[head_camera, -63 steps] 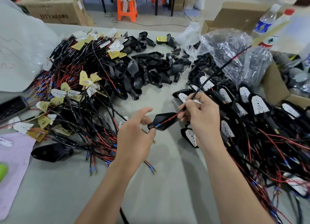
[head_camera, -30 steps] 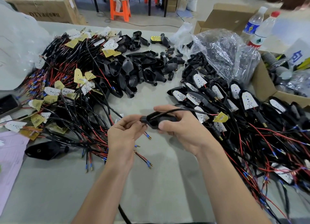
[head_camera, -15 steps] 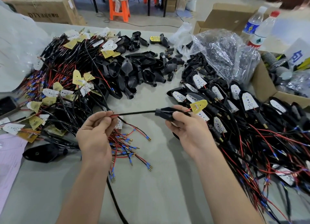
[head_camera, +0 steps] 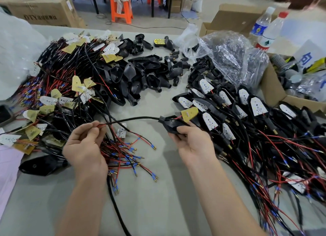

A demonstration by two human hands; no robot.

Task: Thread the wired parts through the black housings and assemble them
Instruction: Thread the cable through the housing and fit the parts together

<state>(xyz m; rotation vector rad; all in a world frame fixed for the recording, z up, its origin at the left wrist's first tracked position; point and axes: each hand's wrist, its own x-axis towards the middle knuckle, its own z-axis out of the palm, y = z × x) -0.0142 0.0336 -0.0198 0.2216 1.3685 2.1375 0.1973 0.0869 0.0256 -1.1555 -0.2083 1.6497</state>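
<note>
Hands sit wider apart over the grey table (head_camera: 158, 209) than a second ago, with the cable drawn out leftward. Left hand (head_camera: 84, 147) pinches the red lead end of the black sleeved cable (head_camera: 134, 119) between thumb and fingertips, other fingers curled. Right hand (head_camera: 193, 143) grips the black housing (head_camera: 172, 126) from below, holding it above the table between the piles. Yellow board (head_camera: 189, 113) hangs just at the housing's open mouth, not seated. Threading looks nearly done, seating the board likely comes next
</note>
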